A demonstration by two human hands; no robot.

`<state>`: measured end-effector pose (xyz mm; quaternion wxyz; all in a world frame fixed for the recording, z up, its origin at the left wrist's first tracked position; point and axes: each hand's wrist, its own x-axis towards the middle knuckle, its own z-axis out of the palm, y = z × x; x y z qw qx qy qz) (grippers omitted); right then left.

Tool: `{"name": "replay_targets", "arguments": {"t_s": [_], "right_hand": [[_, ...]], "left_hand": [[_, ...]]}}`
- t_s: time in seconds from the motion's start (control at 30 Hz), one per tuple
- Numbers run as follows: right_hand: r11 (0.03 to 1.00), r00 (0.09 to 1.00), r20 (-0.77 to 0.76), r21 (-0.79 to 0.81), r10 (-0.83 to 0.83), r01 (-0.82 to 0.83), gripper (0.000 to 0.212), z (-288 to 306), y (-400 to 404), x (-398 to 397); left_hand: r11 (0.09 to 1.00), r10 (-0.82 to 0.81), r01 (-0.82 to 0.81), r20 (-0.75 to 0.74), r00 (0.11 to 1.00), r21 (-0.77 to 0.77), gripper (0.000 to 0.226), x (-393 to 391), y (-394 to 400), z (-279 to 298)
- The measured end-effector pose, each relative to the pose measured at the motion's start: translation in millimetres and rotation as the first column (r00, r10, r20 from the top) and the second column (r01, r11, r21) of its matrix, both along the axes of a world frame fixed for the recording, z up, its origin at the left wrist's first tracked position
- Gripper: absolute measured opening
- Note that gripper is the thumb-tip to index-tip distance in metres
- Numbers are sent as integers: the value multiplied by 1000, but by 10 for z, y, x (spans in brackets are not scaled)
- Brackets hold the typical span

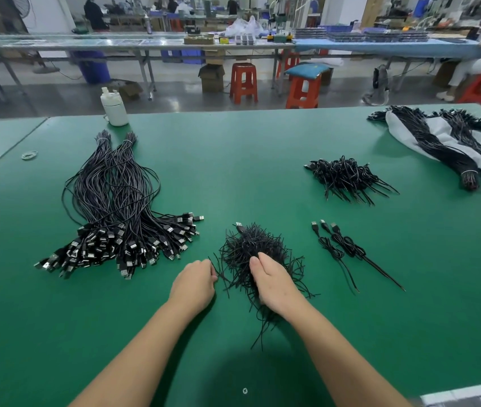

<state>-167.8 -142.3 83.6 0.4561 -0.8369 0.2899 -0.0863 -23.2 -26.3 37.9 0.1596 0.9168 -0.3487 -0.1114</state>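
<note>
Ties (252,245) in R grip (271,282), at L grip (195,282).

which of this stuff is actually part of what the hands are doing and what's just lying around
In the job: twist-tie pile, left hand pinching a tie at its edge, right hand gripping strands in it, USB cable bundles, three tied cables, tied-cable heap.
Lying about: white jug, rubber bands, red stools.
</note>
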Motion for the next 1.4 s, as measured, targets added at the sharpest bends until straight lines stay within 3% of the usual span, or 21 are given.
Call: {"name": "replay_targets", "arguments": {"t_s": [0.1,0.27,0.4,0.6,0.83,0.97,1.1,1.2,1.23,1.3,1.37,1.4], "right_hand": [[1000,1000,7,26,12,-13,35,1,-16,-2],[999,998,52,39,18,-20,36,-7,16,19],[994,994,101,94,48,-57,34,8,73,28],[973,980,134,155,148,-169,20,15,146,20],[960,963,145,136,227,-246,27,-17,177,8],[981,977,152,102,151,-167,21,-22,169,43],[988,976,176,69,128,-142,15,-19,155,62],[996,976,212,66,50,-65,27,-14,146,82],[995,973,229,89,19,-40,30,-12,143,92],[976,969,242,218,-40,-14,33,-11,136,106],[915,971,229,401,-65,-33,33,0,128,99],[871,974,220,487,-54,-61,32,12,120,86]], "left_hand": [[997,-74,76,90,993,-26,9,67,88,95],[960,-278,273,291,915,56,22,136,152,245],[964,-233,261,304,924,-54,21,105,172,352],[930,-46,59,44,998,-364,8,-54,117,548],[850,-50,-122,-310,949,-512,9,-213,83,677],[809,-116,-143,-394,912,-569,11,-274,101,732],[833,-145,-90,-372,917,-546,21,-325,100,763],[843,-139,-31,-274,952,-537,17,-386,88,753],[859,-122,16,-174,977,-511,13,-408,96,752],[883,-128,201,194,973,-425,8,-424,116,743],[842,-203,444,584,786,-306,6,-404,134,750],[800,-246,545,690,680,-252,6,-379,143,756]]}}
